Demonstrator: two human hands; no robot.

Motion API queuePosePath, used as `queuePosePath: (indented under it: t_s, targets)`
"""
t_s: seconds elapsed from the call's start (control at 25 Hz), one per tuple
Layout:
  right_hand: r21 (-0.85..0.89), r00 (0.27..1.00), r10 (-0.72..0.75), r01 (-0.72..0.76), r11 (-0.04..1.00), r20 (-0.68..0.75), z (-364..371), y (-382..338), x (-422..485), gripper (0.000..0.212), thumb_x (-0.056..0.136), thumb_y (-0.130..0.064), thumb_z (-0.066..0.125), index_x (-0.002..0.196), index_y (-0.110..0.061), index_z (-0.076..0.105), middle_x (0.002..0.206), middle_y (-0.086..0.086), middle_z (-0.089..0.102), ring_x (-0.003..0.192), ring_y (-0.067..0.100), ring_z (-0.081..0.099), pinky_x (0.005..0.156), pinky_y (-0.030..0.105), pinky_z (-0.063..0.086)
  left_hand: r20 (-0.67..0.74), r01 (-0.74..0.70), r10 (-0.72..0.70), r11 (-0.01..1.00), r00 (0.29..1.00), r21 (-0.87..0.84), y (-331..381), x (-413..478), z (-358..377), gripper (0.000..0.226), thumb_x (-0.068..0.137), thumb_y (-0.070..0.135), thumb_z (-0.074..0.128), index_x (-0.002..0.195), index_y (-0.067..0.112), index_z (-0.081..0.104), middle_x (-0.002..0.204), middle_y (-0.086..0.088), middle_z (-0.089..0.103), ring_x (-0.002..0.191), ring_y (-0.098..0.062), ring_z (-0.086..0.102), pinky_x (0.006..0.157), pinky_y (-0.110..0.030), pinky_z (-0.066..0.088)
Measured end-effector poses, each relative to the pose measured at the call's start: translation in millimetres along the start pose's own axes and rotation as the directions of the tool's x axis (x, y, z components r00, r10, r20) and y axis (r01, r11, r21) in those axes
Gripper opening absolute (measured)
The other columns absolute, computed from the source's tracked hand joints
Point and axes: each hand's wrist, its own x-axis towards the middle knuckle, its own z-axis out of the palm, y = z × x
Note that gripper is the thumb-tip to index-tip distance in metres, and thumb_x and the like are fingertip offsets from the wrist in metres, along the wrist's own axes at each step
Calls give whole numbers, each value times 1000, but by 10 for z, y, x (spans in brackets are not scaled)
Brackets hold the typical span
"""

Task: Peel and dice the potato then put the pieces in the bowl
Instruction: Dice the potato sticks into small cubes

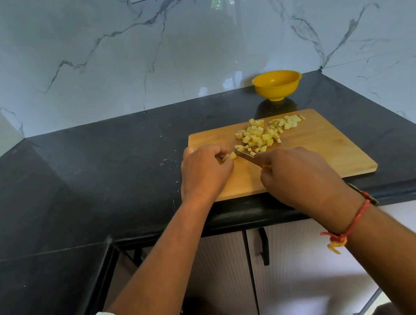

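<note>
The left hand (204, 170) pinches a pale yellow potato chunk (229, 156) near the left edge of the rectangular wooden cutting board (330, 150). The right hand (298, 176) grips a yellow-handled knife (245, 156), its blade beside that chunk. Diced potato pieces (260, 134) heap at the board's far edge. The round yellow bowl (277, 84) stands behind, at the black tabletop's (96, 174) back edge.

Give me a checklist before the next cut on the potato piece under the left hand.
1. Potato piece held by left hand on the cutting board: ok.
2. Knife gripped in right hand, blade beside the piece: ok.
3. Gap between left hand and blade: cannot tell; they look very close.
4. Diced pieces heaped away from the cut: ok.
5. Bowl upright behind the board: ok.
6. Peel fully removed: cannot tell.
</note>
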Motion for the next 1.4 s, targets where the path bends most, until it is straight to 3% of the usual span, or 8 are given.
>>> queuePosePath:
  t_s: [0.44,0.6,0.72,0.84,1.0,1.12,1.24,1.4]
  targets:
    - [30,1000,23,-22,999,-20,-1,21,-10,43,103,-28,46,146,-36,48,101,-5,61,83,11,50,76,27,48,-7,-47,47,996,999,71,35,-25,-34,18,93,37,64,108,36,74,122,11,65,118,-17,43,97,-38,40]
    - [20,998,4,-3,1000,-59,-11,7,-42,43,104,-28,44,146,-36,47,93,-8,54,81,9,48,75,26,48,7,-79,78,993,997,87,43,-21,-32,19,92,39,67,110,35,74,120,11,65,118,-17,43,98,-37,39]
    - [7,997,-10,11,1000,-82,-4,-12,-60,45,105,-28,42,149,-37,43,100,-4,62,81,9,47,73,25,44,1,-66,66,995,998,79,49,-13,-23,18,92,40,68,107,33,75,117,10,65,117,-17,44,97,-36,39]
    - [-11,1000,10,-10,1000,-10,33,-40,-50,50,105,-27,41,153,-41,35,111,2,64,87,13,53,76,29,48,-7,-70,71,991,997,115,49,-15,-9,19,92,41,67,106,33,76,116,10,66,115,-17,45,96,-35,40]
    - [-81,999,18,-15,997,35,112,-47,-1,54,104,-24,41,155,-40,30,92,0,52,80,13,49,67,28,44,-17,-73,75,992,997,99,41,-13,-4,17,92,41,67,105,33,76,116,10,67,115,-16,46,95,-33,39]
    - [-104,992,17,-4,995,122,98,-57,33,57,104,-22,42,157,-36,26,97,3,53,88,17,54,73,32,48,-5,-80,81,992,997,99,38,-5,-6,18,92,40,67,105,33,76,116,10,66,116,-17,45,94,-32,39]
    - [-107,992,-21,34,994,122,121,-83,50,55,105,-22,42,157,-30,28,87,0,47,86,16,52,74,32,50,18,-72,71,994,997,82,30,22,-6,16,92,39,68,104,32,76,117,9,65,118,-18,44,97,-35,39]
    - [-153,973,-14,51,987,231,56,-136,150,53,102,-19,49,154,-24,36,103,7,59,102,22,60,84,34,54,38,-79,77,995,996,57,3,62,10,10,90,39,69,95,34,76,114,11,66,118,-20,46,98,-40,41]
